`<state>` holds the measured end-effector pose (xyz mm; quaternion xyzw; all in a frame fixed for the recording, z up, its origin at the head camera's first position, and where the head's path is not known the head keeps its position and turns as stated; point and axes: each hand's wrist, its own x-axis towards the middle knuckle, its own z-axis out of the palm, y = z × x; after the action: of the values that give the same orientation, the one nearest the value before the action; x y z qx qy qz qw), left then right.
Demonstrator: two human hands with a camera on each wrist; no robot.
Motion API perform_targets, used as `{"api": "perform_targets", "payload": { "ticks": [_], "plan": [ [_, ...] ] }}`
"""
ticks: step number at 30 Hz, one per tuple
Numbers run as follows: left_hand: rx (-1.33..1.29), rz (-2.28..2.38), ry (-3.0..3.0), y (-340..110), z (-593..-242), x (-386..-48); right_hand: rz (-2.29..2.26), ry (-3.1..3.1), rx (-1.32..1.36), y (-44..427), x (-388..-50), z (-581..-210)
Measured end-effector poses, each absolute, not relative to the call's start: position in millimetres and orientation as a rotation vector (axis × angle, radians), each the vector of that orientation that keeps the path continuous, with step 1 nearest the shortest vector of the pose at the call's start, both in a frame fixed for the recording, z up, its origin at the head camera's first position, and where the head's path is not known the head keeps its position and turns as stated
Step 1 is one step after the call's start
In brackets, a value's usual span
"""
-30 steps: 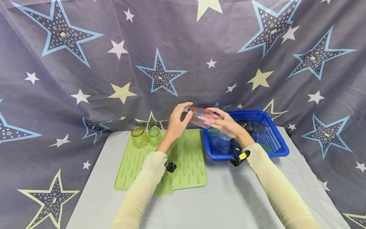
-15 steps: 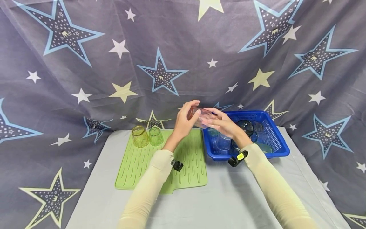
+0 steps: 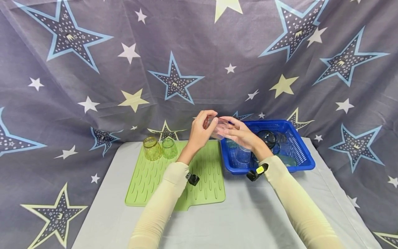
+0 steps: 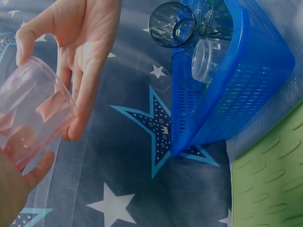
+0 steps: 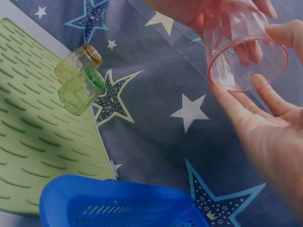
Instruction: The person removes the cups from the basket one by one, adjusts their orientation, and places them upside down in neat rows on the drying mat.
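A clear pink glass (image 3: 220,128) is held tilted on its side between both hands, above the back of the table. The left hand (image 3: 199,131) curls its fingers and thumb round one end of it. At the other end the right hand (image 3: 244,136) grips the rim with fingertips and thumb. In the right wrist view the open rim of the pink glass (image 5: 248,64) faces that camera. The left wrist view shows the pink glass (image 4: 35,111) with the right hand (image 4: 78,52) at its rim.
A green mat (image 3: 205,173) lies on the table, with a yellow glass (image 3: 152,149) and a green glass (image 3: 169,148) at its back left. To the right stands a blue basket (image 3: 306,155) holding several glasses, among them a dark glass (image 3: 266,138). A star-patterned cloth hangs behind.
Over the last second the left hand has moved right and closed round the end of the pink glass. The right hand has stayed on it, its wrist shifting slightly left.
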<state>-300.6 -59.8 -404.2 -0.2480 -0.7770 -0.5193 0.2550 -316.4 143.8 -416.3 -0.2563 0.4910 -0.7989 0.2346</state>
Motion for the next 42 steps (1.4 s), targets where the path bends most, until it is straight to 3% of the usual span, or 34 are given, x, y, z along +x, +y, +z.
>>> {"api": "perform_targets", "payload": {
  "ticks": [14,22,42],
  "plan": [
    [-0.596,-1.341,-2.048,-55.5,-401.2,-301.6,-2.197,1.279,-0.739,143.7,-315.5,-414.7],
    [-0.600,-1.265,-2.035,-58.7,-396.1,-300.9,-2.022,1.575,-0.780,147.9,-319.8,-409.6],
    [-0.681,-0.391,-2.176,-72.0,-402.6,-300.5,-1.508,2.191,-0.856,178.2,-331.2,-384.5]
  ]
}}
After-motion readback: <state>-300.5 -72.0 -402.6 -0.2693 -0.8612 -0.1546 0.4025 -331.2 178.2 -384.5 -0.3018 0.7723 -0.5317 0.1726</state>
